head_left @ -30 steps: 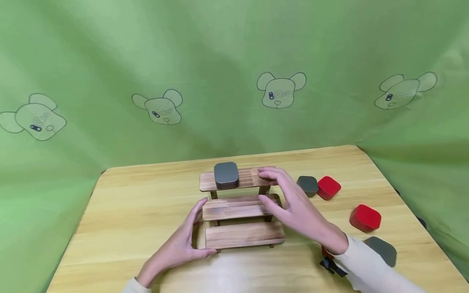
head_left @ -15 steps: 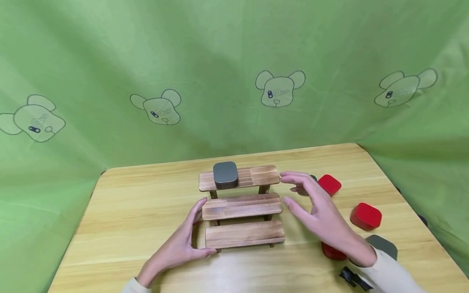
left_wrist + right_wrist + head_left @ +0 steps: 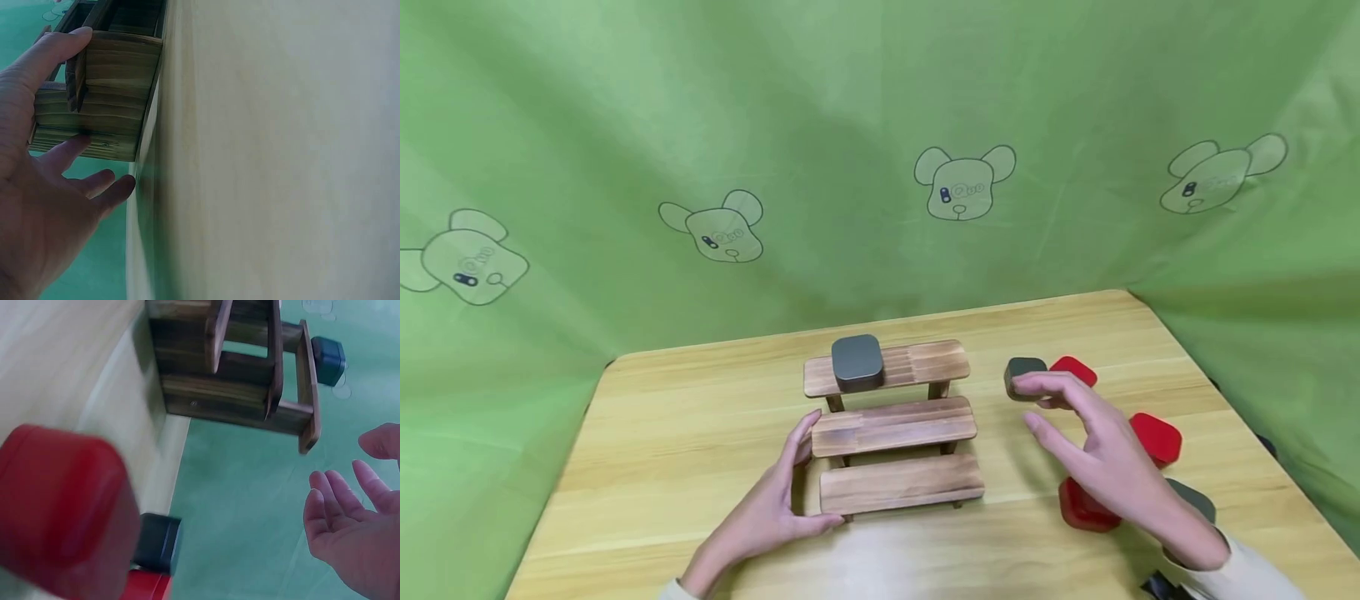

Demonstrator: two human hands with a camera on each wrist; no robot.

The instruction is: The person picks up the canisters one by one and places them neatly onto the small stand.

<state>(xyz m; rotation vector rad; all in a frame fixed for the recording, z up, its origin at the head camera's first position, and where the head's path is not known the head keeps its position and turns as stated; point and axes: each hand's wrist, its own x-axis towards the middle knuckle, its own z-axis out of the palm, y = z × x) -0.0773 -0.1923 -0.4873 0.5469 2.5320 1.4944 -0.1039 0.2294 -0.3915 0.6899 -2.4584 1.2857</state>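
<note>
A three-step wooden stand [image 3: 895,427] is on the table, with one dark grey rounded-square box [image 3: 857,360] at the left of its top step. My left hand [image 3: 760,517] spans the stand's left end, fingers spread. In the left wrist view, its thumb touches a step's edge and a fingertip lies against the side board [image 3: 112,119]; the other fingers are off it. To the right of the stand, my right hand [image 3: 1097,450] holds nothing; fingers and thumb are apart over a second dark box [image 3: 1022,368], which they partly cover. Touching cannot be made out.
Beside that dark box stands a red box [image 3: 1073,367]. Another red box [image 3: 1159,437], a nearer red box [image 3: 1086,507] and a dark box [image 3: 1197,498] lie around my right forearm. Green cloth [image 3: 850,167] hangs behind the table [image 3: 700,392].
My right hand has left the stand's right side and moved right, to the dark box beside the red one. My left hand has stayed at the stand's left end.
</note>
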